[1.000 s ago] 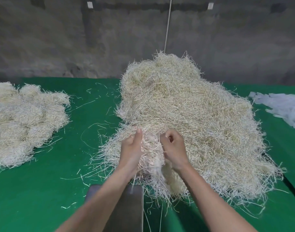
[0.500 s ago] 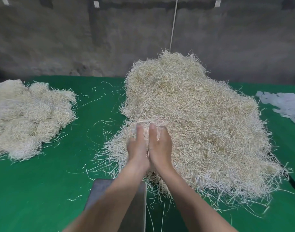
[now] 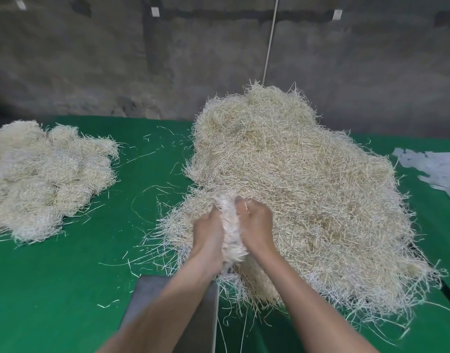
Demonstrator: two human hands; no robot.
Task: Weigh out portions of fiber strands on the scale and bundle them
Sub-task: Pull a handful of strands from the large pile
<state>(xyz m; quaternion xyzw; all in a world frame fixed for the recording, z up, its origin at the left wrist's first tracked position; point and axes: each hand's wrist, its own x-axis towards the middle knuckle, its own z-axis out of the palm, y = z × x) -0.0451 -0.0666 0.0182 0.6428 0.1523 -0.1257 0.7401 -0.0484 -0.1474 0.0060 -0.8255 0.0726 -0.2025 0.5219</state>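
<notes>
The left hand [image 3: 208, 233] and right hand [image 3: 255, 222] grip one clump of strands [image 3: 230, 233] between them, against the big pile [image 3: 308, 200]; it should probably be squeezed tight and lifted slowly to the scale [image 3: 147, 296] under the wrists.

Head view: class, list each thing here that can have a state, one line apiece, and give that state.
left hand: grips the handful of strands
right hand: grips the same handful from the other side
handful of strands: held between both hands at the heap's near edge
large heap: loose, tangled
side pile: separate clumps, untouched
scale platform: bare where visible, partly hidden by the left forearm
</notes>
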